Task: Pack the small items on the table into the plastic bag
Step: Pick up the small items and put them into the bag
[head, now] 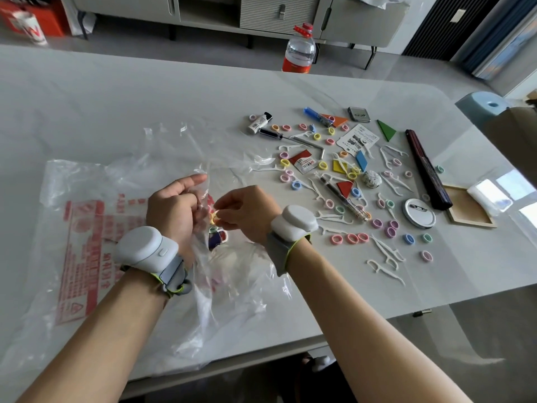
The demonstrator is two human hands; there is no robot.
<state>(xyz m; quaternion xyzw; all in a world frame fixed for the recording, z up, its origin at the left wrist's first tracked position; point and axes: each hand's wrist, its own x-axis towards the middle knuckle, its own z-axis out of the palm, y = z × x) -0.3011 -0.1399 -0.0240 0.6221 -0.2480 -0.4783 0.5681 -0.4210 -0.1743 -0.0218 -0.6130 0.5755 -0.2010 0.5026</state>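
Observation:
A large clear plastic bag [96, 187] with red print lies crumpled on the left half of the white table [87, 91]. My left hand [171, 205] grips the bag's edge and holds its mouth up. My right hand [247, 210] is at the mouth and pinches a small yellow ring [214, 219]. A dark blue and red item [216, 238] shows through the plastic below. Many small items are scattered to the right: pastel rings [351, 238], white floss picks [386, 254], coloured flat shapes [344, 188], a screwdriver [273, 133], a pen [343, 196].
A round badge [418, 212], a dark folded fan [427, 167], a small wooden frame [467, 210] and a white lighter [258, 122] lie among the items. A water bottle [299, 49] stands beyond the table's far edge. A blue stool [482, 107] is at the right.

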